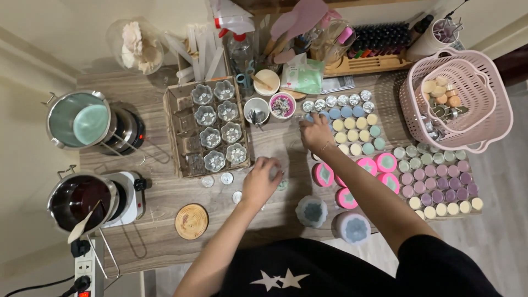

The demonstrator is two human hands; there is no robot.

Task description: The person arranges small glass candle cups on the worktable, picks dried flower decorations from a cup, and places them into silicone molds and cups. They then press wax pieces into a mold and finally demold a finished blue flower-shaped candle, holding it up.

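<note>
Right of the cardboard tray (177, 137), left hand (263, 179) curled over small tins (226, 178) on the table (159, 220), right hand (315, 133) pinching among pastel tealights (357, 129); forearm liable to topple pink candles (352, 179) beneath.

Cardboard box (171, 118): brown, open-topped, rectangular, standing lengthwise left of centre on the table (137, 96), divided inside into compartments.

Pouch package (303, 74): soft, pale green and white, crumpled, at the back of the table just right of a small cream bowl (266, 81).

Printed sheet (337, 84): white paper with dark print, lying flat just right of the pouch and partly under it.

Spray bottle (240, 47): clear, with a red-and-white trigger head, standing behind the box; whether it bears a label cannot be told.
</note>
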